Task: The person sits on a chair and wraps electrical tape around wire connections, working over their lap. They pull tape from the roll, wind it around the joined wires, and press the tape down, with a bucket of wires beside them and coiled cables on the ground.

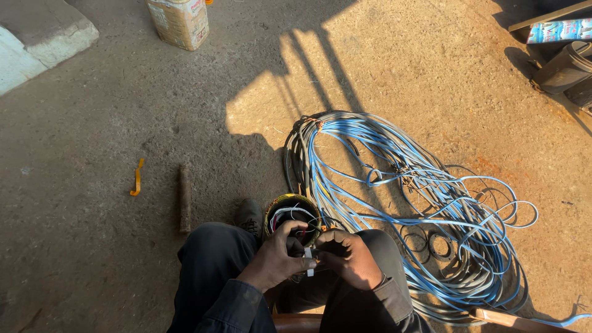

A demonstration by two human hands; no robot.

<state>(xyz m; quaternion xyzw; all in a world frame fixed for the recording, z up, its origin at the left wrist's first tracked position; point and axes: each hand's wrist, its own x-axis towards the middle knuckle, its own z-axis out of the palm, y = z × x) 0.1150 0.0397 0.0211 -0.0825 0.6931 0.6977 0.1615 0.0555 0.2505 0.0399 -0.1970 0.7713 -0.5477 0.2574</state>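
A: Two hands meet over the lap. Left hand (274, 258) and right hand (350, 264) both pinch a small white strip (309, 259), fingers closed on it, just in front of a round yellow-rimmed motor winding (291, 216) that sits between the knees with thin red and white leads inside.

B: Risks?

A: Judgement only: the strip is small and held at the fingertips, so it could slip and drop between the legs into shadow. The leads look thin; a tug while both hands are busy could strain them. Nothing clamps the winding, so it may tip off the knees.

B: Surroundings?

A: Large coil of blue cable (419, 216) lies on the ground to the right, loose loops near the right knee; a foot shift could snag them. Dark rubber rings (439, 245) rest within the coil. To the left: a short rusty rod (184, 198), a yellow scrap (137, 177). A tin canister (179, 21) stands well apart, top of view. Hard shadow covers the hands, hiding detail.
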